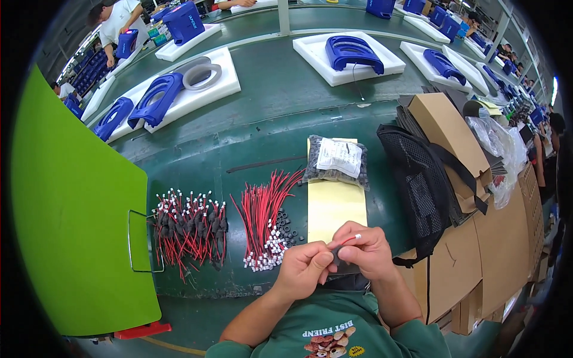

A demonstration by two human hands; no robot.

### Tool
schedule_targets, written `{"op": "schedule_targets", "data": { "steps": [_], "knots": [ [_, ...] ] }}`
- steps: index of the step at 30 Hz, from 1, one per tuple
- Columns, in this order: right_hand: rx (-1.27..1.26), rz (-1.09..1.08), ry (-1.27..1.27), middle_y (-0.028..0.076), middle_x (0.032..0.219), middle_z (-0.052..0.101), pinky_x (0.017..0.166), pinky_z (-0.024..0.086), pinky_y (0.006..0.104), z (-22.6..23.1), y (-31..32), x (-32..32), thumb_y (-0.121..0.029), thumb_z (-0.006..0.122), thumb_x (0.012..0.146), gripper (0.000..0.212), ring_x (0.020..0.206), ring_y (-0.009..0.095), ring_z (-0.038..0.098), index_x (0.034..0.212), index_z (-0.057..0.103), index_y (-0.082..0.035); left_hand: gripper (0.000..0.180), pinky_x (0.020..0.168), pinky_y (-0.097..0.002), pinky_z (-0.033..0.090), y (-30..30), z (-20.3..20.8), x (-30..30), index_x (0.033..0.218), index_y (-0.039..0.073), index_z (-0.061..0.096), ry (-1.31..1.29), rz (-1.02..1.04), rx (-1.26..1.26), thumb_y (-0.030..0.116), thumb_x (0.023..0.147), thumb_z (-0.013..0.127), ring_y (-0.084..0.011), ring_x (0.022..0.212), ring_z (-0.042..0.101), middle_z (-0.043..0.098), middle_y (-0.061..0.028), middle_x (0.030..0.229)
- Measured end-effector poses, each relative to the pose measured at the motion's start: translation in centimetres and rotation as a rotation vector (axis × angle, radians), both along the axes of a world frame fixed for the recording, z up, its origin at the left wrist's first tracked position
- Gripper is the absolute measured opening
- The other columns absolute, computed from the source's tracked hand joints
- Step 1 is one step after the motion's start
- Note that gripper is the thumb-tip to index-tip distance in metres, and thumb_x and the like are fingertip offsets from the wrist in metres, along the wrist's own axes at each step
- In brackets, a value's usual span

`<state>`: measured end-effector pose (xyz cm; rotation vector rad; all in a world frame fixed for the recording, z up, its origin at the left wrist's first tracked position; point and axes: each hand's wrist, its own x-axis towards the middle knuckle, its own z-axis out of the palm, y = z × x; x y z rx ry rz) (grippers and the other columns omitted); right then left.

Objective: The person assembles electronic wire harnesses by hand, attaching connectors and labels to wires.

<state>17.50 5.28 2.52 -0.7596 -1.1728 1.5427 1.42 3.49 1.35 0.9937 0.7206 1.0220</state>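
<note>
Both my hands meet over the table's front edge, fingers closed around one small cable. My right hand [371,255] pinches a short red wire lead [347,240] whose white connector pokes out past the fingers. Between the fingertips shows a small dark grey piece [336,255], which my left hand [303,269] pinches from the other side; its exact kind is partly hidden. To the left lies a bunch of red and black wire leads [262,209] with white connectors, beside loose black rings [286,227]. Further left sits a pile of leads with black lumps on them [191,224].
Yellow paper [334,209] carries a clear bag of black parts [337,161]. A black mesh bag [415,185] and cardboard [447,131] stand right. A green panel [89,215] bounds the left. Beyond, blue casings [355,52] rest on white foam. A co-worker [122,21] stands far left.
</note>
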Motion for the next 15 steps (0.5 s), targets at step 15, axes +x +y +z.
{"op": "schedule_targets", "data": {
  "steps": [15],
  "knots": [
    [-0.174, 0.170, 0.228, 0.003, 0.079, 0.055, 0.049, 0.035, 0.0184, -1.3, 0.0, -0.4, 0.000, 0.066, 0.075, 0.014, 0.063, 0.007, 0.049, 0.088, 0.065, 0.002, 0.028, 0.039, -0.0167, 0.027, -0.8, -0.4, 0.5, 0.085, -0.002, 0.057, -0.320, -0.050, -0.202, 0.024, 0.090, 0.050, -0.0038, 0.042, 0.038, 0.050, 0.0000, 0.056]
  ]
}}
